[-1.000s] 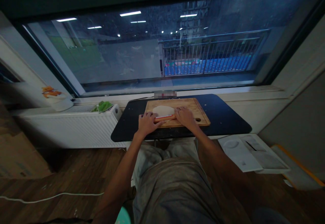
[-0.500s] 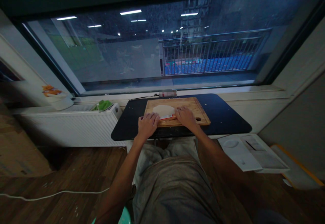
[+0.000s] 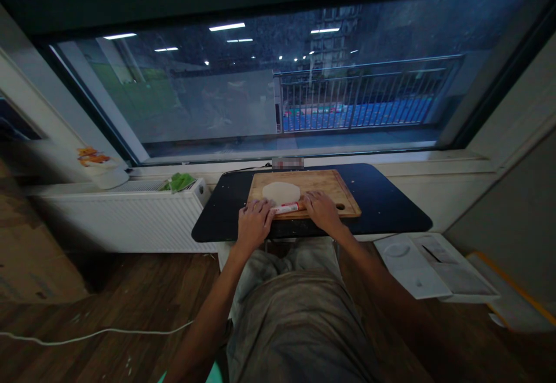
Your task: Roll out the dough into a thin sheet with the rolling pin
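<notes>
Dough-rolling, apparently between strokes: pin (image 3: 286, 208) across the near edge of the board (image 3: 332, 181) on the dark surface (image 3: 386, 200), just short of the flat dough (image 3: 281, 193); left hand (image 3: 253, 225) and right hand (image 3: 322, 212) palm-down on its ends, fingers loosely spread, not gripping; the next pass likely calls for even forward pressure.

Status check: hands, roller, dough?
Left hand, right hand flat on roller ends. Dough disc just beyond, on cutting board. Nothing in the way.

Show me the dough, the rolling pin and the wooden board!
dough (image 3: 281, 192): head view, middle of the flat pale round.
rolling pin (image 3: 286, 208): head view, its red-and-white middle.
wooden board (image 3: 334, 183): head view, bare wood right of the dough.
</notes>
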